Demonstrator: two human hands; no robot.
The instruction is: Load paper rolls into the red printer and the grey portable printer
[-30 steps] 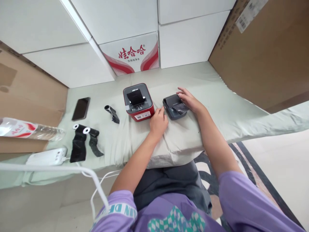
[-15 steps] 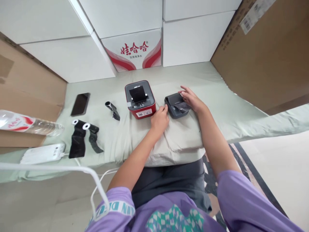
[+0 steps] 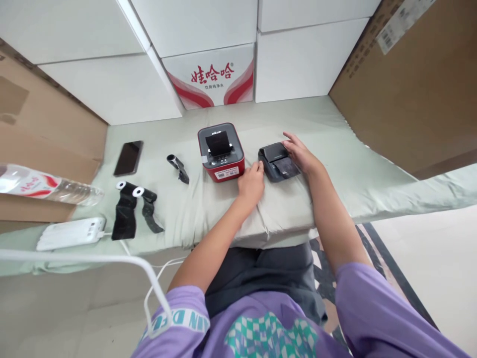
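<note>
We had the black printer on the cloth beside the red one, left hand loosely curled touching its left edge, right hand spread flat on its far side. Looked light, rigid, slick plastic; best gripped by both sides.

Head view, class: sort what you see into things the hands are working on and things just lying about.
In hand:
- dark grey printer
- left hand, touching its near corner
- right hand, on its far side

Lying about:
- red printer
- phone
- black rolls
- water bottle
- power bank
</note>
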